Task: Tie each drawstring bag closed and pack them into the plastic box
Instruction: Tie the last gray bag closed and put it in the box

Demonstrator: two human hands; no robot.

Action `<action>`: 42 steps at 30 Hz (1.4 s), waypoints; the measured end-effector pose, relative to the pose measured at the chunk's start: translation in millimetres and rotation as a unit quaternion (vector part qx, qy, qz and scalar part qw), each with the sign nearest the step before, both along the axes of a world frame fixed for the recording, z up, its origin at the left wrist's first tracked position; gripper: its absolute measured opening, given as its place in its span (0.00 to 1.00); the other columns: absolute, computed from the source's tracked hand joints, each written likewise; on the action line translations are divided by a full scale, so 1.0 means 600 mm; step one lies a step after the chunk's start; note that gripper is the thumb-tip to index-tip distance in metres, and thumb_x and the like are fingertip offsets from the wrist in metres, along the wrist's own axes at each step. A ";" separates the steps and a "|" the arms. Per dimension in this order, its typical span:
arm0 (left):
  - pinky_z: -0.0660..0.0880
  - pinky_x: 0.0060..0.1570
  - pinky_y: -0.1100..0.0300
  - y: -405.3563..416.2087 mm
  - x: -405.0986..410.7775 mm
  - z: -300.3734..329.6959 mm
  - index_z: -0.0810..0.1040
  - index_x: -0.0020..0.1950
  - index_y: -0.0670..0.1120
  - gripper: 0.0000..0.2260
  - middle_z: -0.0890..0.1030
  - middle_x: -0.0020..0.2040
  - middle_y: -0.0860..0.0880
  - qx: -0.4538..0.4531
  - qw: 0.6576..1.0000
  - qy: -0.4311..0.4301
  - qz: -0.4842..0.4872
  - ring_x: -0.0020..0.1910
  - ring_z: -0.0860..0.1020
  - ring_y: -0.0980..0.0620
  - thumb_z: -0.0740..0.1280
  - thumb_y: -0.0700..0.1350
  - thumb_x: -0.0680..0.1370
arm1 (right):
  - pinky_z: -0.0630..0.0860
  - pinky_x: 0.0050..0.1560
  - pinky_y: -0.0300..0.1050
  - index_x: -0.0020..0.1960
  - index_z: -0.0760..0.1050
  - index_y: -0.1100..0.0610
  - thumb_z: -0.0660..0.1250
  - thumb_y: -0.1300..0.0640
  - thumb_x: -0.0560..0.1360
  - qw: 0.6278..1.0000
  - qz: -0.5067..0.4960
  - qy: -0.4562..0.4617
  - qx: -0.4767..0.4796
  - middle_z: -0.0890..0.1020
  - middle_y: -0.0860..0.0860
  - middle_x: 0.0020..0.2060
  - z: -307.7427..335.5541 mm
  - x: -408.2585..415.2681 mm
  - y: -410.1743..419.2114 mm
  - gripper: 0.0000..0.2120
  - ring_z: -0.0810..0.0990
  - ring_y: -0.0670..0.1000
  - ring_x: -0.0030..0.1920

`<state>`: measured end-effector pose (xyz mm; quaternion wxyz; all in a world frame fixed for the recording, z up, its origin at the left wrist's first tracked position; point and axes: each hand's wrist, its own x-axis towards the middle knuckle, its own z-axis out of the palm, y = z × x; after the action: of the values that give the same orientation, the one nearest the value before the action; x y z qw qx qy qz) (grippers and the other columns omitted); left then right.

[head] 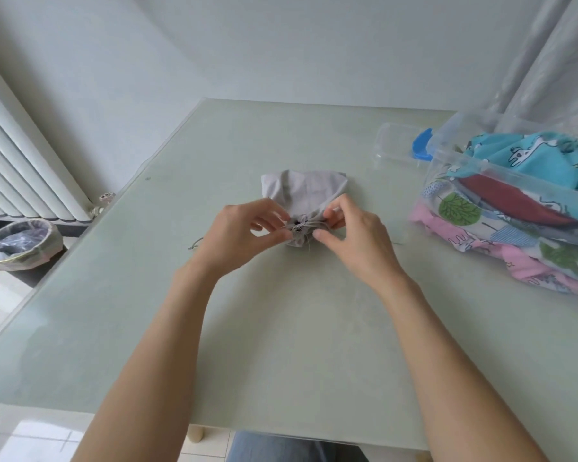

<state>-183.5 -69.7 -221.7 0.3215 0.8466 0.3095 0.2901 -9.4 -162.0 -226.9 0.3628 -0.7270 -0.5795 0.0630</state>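
A grey drawstring bag [302, 190] lies in the middle of the pale green table [281, 328], its gathered neck turned toward me. My left hand [244, 233] pinches the drawstring at the left of the neck. My right hand [354, 235] pinches the cord at the right of the neck. The cord ends trail out on the table past both wrists. A clear plastic box [501, 181] stands at the right and holds several tied patterned bags in blue, red, white and pink.
A small clear container with a blue lid [399, 146] sits behind the box. A radiator [20, 161] lines the left wall, with a lined waste bin [20, 243] on the floor below. Curtains hang at the far right.
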 end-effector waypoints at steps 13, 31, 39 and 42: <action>0.74 0.41 0.67 -0.011 0.020 -0.007 0.81 0.42 0.49 0.01 0.82 0.37 0.55 -0.006 1.000 -0.014 0.020 0.37 0.79 0.59 0.71 0.44 0.73 | 0.63 0.34 0.30 0.33 0.74 0.54 0.64 0.54 0.75 0.971 0.108 0.205 0.068 0.79 0.46 0.40 0.055 0.001 -0.023 0.12 0.70 0.40 0.29; 0.76 0.46 0.63 -0.036 0.007 0.035 0.82 0.46 0.47 0.06 0.84 0.44 0.52 -0.231 0.945 -0.193 -0.129 0.40 0.79 0.55 0.67 0.43 0.72 | 0.65 0.34 0.39 0.51 0.66 0.52 0.56 0.63 0.78 0.984 0.103 0.142 -0.037 0.79 0.46 0.30 0.012 0.014 -0.003 0.07 0.70 0.41 0.26; 0.73 0.51 0.69 -0.035 0.019 0.017 0.75 0.61 0.53 0.18 0.84 0.41 0.60 -0.123 0.975 -0.109 -0.148 0.44 0.80 0.62 0.67 0.36 0.75 | 0.69 0.33 0.44 0.44 0.72 0.53 0.60 0.59 0.79 0.983 0.090 0.158 -0.024 0.80 0.44 0.30 0.005 0.018 0.001 0.07 0.70 0.45 0.23; 0.76 0.50 0.64 -0.025 0.025 0.005 0.76 0.59 0.60 0.19 0.82 0.39 0.59 -0.035 0.990 -0.088 -0.107 0.41 0.81 0.56 0.68 0.38 0.75 | 0.66 0.32 0.41 0.40 0.76 0.51 0.62 0.58 0.78 0.983 0.067 0.169 0.003 0.78 0.44 0.26 0.004 0.010 0.003 0.09 0.70 0.42 0.25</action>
<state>-168.6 -84.5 -218.9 0.4065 0.8341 0.1974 0.3163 -3.2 -160.1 -224.5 0.4527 -0.6646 -0.5572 0.2072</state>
